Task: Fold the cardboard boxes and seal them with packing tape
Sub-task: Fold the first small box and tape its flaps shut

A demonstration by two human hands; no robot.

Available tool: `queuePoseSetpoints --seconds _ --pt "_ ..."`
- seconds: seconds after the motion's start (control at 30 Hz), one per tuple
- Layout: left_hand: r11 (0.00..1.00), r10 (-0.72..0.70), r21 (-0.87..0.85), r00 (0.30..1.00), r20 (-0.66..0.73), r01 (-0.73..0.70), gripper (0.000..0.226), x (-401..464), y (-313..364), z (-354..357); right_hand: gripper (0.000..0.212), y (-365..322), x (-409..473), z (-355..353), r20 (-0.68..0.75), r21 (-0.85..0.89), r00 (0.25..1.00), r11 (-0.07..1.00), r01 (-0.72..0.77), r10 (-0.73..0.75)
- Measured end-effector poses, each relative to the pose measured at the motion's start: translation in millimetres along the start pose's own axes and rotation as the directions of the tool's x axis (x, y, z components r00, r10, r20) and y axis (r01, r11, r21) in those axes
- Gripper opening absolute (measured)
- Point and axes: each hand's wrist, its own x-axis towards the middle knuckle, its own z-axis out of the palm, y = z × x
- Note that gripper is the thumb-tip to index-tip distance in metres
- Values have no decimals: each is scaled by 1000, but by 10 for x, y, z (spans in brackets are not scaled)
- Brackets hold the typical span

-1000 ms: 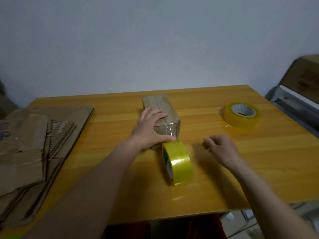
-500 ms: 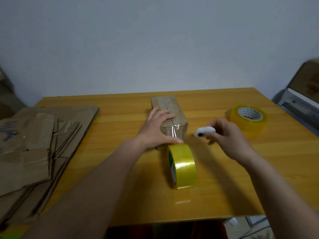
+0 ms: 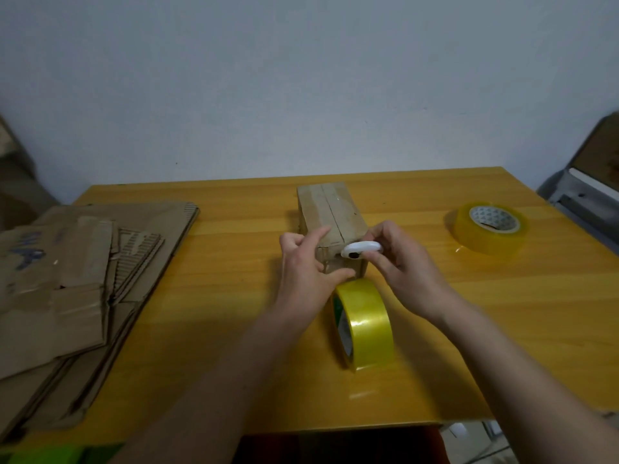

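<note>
A small folded cardboard box [image 3: 330, 209] lies in the middle of the wooden table [image 3: 234, 296], taped along its top seam. My left hand [image 3: 306, 269] rests at the box's near end, thumb pressing its front face, index finger up along the top. My right hand [image 3: 398, 266] pinches a small white cutter [image 3: 361, 249] at the box's near top edge. A yellow tape roll [image 3: 365, 324] stands on edge just in front of the box, under my hands.
A stack of flattened cardboard boxes [image 3: 73, 283] covers the table's left side. A second, larger tape roll [image 3: 489, 227] lies flat at the back right. A grey machine with a cardboard piece [image 3: 593, 182] stands off the table's right edge.
My right hand picked up the white cutter and brought it left to the box's near edge. My left hand shifted from lying over the box top to its near end.
</note>
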Motion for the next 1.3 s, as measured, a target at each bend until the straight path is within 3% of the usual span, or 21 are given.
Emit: queuePoseSetpoints --seconds 0.13,0.27,0.47,0.57,0.63,0.73,0.87,0.97,1.1,1.17,1.23,1.3 --pt "972 -114 -201 993 42 120 75 9 34 8 11 -5 6 5 -5 -20 1000 1000 9 -9" --pt "924 -139 -343 984 111 169 73 24 55 6 11 1 -5 -12 2 -119 998 991 58 -58" --pt "905 -137 -382 978 160 189 78 57 70 -8 8 -38 4 26 -11 -286 987 946 150 -160" --pt "895 -137 -398 973 183 201 77 71 76 -22 7 -61 1 42 59 -406 977 889 210 -204" --pt "900 -135 -389 973 186 199 76 89 64 -24 6 -56 -12 9 85 -473 976 854 217 -201" --pt "905 -113 -384 974 197 182 73 97 49 -22 8 2 -54 -98 15 -480 982 860 174 -190" --pt "913 -109 -362 967 230 189 75 120 43 -18 9 211 -129 -202 -94 -455 993 890 25 -76" --pt "911 -117 -359 963 243 201 76 137 38 -30 10 446 -160 -243 -163 -357 981 920 -161 109" --pt "905 -116 -371 960 255 207 76 121 55 -54 15 755 -232 -253 -61 -346 896 832 -433 441" --pt "899 -115 -384 959 259 212 77 112 64 -62 24 810 -263 -244 -35 -361 855 792 -493 517" --pt "888 -112 -406 957 268 217 78 104 75 -64 33 758 -237 -235 -145 -450 893 775 -443 426" --pt "878 -106 -426 956 275 220 79 104 92 -66 36 555 -109 -214 -267 -527 960 820 -223 89"
